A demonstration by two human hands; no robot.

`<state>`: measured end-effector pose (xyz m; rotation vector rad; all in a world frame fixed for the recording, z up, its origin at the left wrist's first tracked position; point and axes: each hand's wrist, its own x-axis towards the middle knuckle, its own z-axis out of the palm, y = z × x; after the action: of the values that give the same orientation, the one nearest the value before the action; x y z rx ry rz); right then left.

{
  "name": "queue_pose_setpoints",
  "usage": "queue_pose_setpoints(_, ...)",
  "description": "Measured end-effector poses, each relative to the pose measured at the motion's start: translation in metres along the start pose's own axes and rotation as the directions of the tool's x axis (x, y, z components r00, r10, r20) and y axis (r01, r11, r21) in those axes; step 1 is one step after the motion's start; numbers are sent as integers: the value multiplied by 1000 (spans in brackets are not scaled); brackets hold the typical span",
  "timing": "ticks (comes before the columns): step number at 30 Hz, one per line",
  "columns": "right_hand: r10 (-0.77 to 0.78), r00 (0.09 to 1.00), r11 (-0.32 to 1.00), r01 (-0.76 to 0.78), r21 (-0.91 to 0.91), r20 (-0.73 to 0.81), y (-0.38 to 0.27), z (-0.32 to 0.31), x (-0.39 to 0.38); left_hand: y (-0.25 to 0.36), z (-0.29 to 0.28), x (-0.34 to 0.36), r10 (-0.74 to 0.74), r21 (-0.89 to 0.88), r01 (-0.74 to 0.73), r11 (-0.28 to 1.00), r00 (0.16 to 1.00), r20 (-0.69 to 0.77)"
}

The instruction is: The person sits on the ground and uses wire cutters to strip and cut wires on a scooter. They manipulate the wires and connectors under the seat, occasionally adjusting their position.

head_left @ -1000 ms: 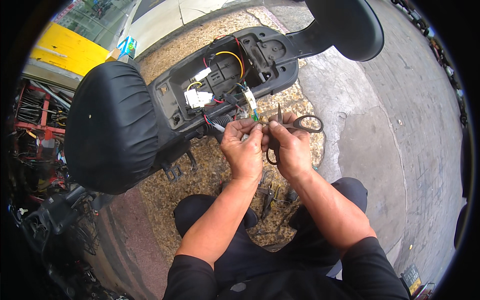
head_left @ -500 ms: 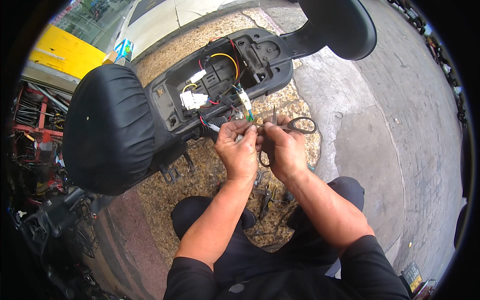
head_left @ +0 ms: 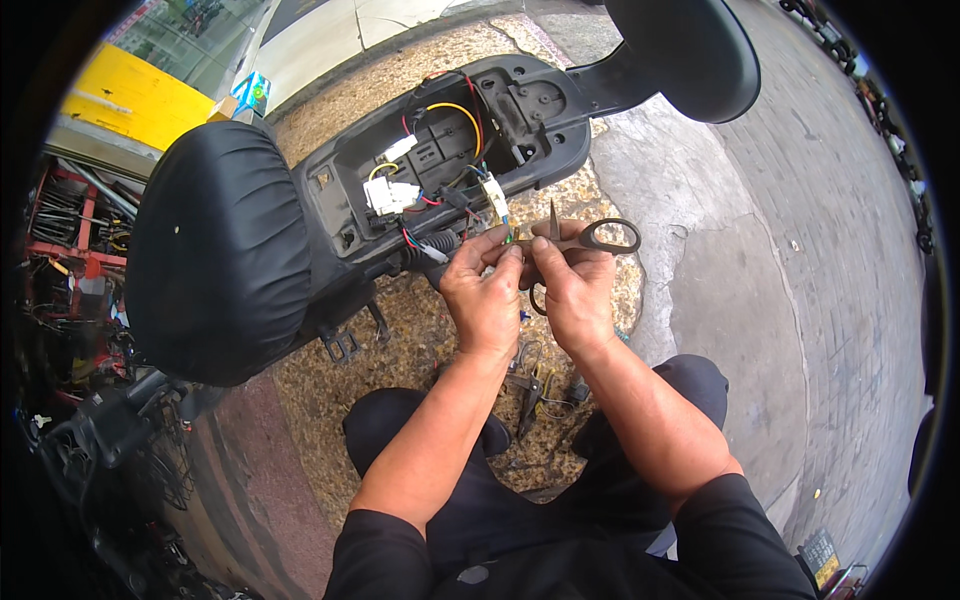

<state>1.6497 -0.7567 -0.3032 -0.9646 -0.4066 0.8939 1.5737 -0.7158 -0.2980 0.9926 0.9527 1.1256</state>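
Pinched fingertips on my left hand (head_left: 480,305) grip a thin wire just below the white in-line connector (head_left: 494,196). Close beside them, my right hand (head_left: 575,295) is closed on dark-handled scissors (head_left: 553,222), whose pointed tip is up and whose lower loop hangs by the palm. Both hands work just outside the lower edge of an open black plastic compartment (head_left: 350,160) on a vehicle. Inside it lie a white connector block (head_left: 390,197), a smaller white connector (head_left: 398,148), and red and yellow wires. The fingers partly hide what is between them.
A black padded seat (head_left: 215,260) is at left, a black backrest (head_left: 705,55) upper right. A red rack of tools (head_left: 80,225) and yellow board (head_left: 135,90) stand at left. Loose tools (head_left: 530,400) lie on the ground between my knees. Parked vehicles line the far right edge.
My right hand and the scissors have risen slightly, and the lower loop sits a little higher. Both hands keep their grip, close together.
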Motion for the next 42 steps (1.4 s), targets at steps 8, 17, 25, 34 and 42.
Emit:
queue_pose_setpoints(8, -67, 997, 991, 72, -110, 46, 5, -4, -3, 5, -14, 8, -166, -110, 181, 977, 977, 132)
queue_pose_setpoints(17, -124, 980, 971, 152, -182, 156, 10, -13, -4, 9, -19, 11, -191, -148, 211, 966, 971, 141)
queue_pose_setpoints(25, -13, 989, 994, 28, -101, 146, 2, -7, -5, 3, -25, 11, -129, -90, 143, 986, 981, 147)
queue_pose_setpoints(34, 180, 983, 978, -184, 98, 45, 2, -4, -3, -1, -21, 4, -93, 43, 90, 995, 994, 61)
queue_pose_setpoints(42, 140, 984, 988, -147, 57, 112, -1, -9, -5, -10, -21, 7, -54, -27, 56, 998, 997, 58)
